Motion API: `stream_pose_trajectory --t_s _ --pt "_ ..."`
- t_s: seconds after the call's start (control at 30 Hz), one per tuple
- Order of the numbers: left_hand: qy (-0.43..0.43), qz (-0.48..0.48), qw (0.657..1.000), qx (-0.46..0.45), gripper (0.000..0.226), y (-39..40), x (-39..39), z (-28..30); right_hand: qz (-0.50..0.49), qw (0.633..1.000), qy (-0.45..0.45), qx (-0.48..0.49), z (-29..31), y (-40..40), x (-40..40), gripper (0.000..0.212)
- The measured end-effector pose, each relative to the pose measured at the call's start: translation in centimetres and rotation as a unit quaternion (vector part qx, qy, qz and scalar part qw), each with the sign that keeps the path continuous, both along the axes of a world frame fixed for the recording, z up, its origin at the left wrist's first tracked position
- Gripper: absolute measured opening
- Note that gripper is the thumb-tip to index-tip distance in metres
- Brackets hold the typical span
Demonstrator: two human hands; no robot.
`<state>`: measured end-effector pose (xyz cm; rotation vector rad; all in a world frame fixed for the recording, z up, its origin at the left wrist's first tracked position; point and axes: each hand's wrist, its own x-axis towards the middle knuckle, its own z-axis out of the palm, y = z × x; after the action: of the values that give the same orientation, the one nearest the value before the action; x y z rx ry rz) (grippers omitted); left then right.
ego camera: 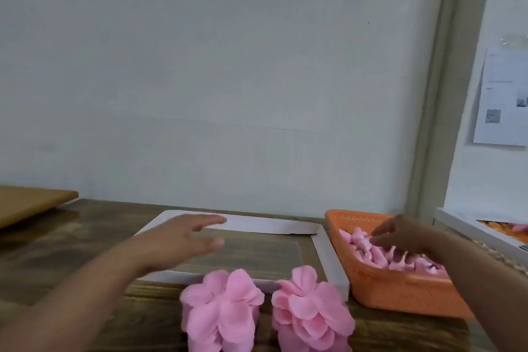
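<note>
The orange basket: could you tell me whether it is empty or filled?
Filled partway: pink pieces lie heaped inside the orange basket, where the right hand reaches.

Single head-worn view, facing forward at the wall, tilted slightly down, table across the lower third, left hand and right hand close below

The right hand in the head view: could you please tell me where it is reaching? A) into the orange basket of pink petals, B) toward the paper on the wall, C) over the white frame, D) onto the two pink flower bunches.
A: the right hand is inside the orange basket, fingers down among the pink petals; the left hand is the one over the white frame.
</note>
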<state>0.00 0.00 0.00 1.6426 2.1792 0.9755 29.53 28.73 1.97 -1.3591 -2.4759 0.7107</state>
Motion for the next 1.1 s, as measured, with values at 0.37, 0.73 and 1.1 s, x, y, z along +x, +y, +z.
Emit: stream_pose_trajectory --t_s 0.37,0.73,1.1 --pt "0.181 -0.007 0.979 -0.094 0.048 5.1 1.5 -5.1 -0.001 0.947 -0.297 0.121 -3.1 0.4 -3.3 0.050" --pt "0.281 0.033 0.958 -0.043 0.022 5.4 2.7 -5.7 -0.033 0.954 -0.269 0.126 -3.7 1.6 -4.4 0.049" --pt "0.319 0.047 0.943 -0.079 0.020 5.0 4.5 -4.9 -0.045 0.953 -0.275 0.116 -2.9 -0.2 -5.3 0.038"
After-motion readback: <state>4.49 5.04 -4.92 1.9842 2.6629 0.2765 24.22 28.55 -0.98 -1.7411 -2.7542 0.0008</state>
